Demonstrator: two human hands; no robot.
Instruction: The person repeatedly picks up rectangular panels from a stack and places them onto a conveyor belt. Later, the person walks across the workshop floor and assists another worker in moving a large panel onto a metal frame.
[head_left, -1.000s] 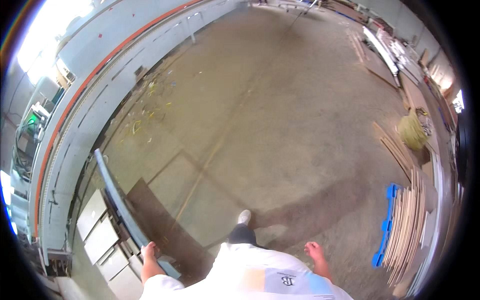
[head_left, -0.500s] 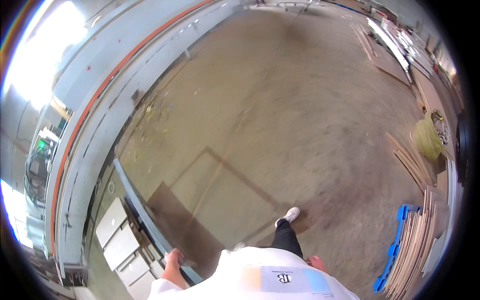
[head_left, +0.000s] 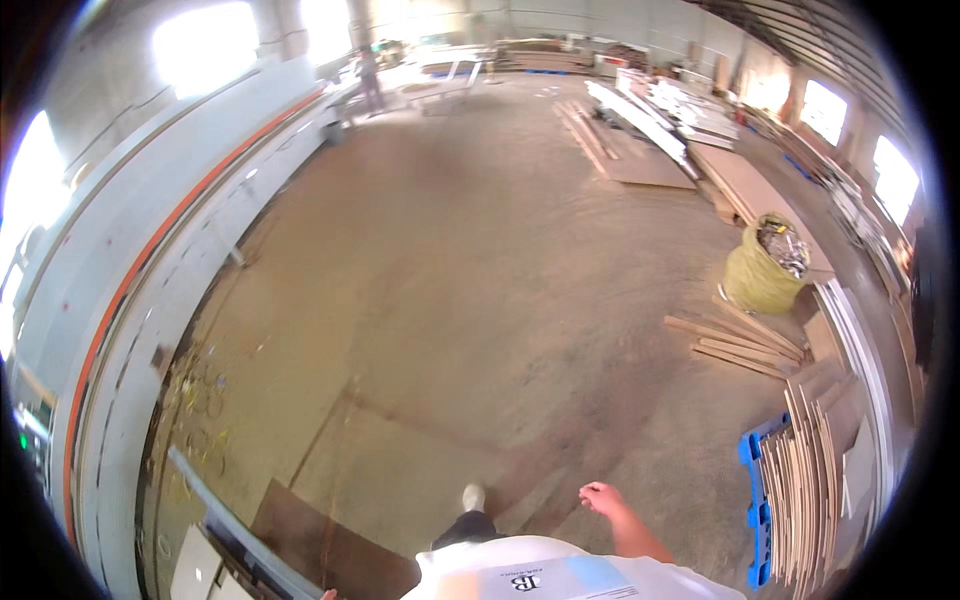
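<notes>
My right hand (head_left: 601, 497) hangs out over the concrete floor, clear of my white shirt (head_left: 540, 572). Its fingers are loosely bent and partly spread, and I see nothing in them. Of my left hand (head_left: 329, 595) just a sliver shows at the bottom edge, beside a long grey-blue metal bar (head_left: 236, 522); its fingers are hidden. Pale flat boards or boxes (head_left: 196, 568) sit left of that bar. A brown sheet (head_left: 335, 545) lies to the right of it. One light shoe (head_left: 474, 496) is in front of me.
A long grey machine (head_left: 170, 250) with an orange strip runs along the left. On the right, upright boards (head_left: 812, 490) stand by a blue pallet (head_left: 757, 510). Beyond them are loose wood strips (head_left: 735, 338), a full yellow-green sack (head_left: 760, 272) and stacked panels (head_left: 650, 120).
My view has tilted up and turned. The left hand, which rested on the metal bar, has mostly dropped out of view. The right hand has swung forward, away from my body.
</notes>
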